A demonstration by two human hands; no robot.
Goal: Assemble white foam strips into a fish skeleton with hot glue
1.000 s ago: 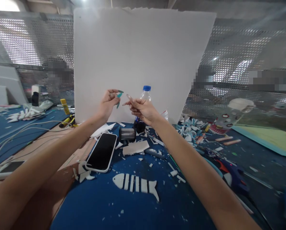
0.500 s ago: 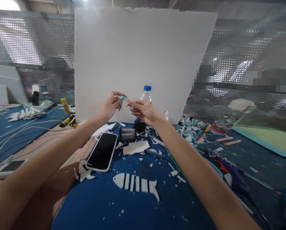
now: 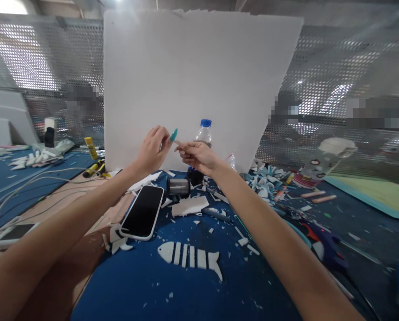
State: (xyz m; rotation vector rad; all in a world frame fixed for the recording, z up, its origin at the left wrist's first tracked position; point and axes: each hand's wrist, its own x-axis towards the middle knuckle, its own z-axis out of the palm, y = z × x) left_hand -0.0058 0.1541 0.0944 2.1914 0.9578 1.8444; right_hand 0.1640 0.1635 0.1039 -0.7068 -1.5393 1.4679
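My left hand (image 3: pixel 153 149) is raised in front of the white board, fingers curled inward and a long teal thumbnail (image 3: pixel 174 135) pointing up. Close beside it, my right hand (image 3: pixel 199 156) pinches with thumb and index finger, pale fingertips near the left thumb. Anything held between the two hands is too thin or small to make out. Below them a spool (image 3: pixel 178 187) of clear or grey line lies on its side. On the blue tabletop, a white fish shape (image 3: pixel 190 257) lies cut into several separate pieces, with a small hole in the head.
A phone (image 3: pixel 142 213) lies left of the spool. Behind my right hand stands a blue-capped bottle (image 3: pixel 205 129). White foam scraps (image 3: pixel 190 206) litter the table. A glue gun (image 3: pixel 324 245) and a cup (image 3: pixel 319 162) are at right. The white board (image 3: pixel 199 76) stands behind; cables (image 3: pixel 35 183) run at left.
My left hand has turned and its fingers have curled in, where they were spread apart before; its thumb now points up. My right hand has hardly moved.
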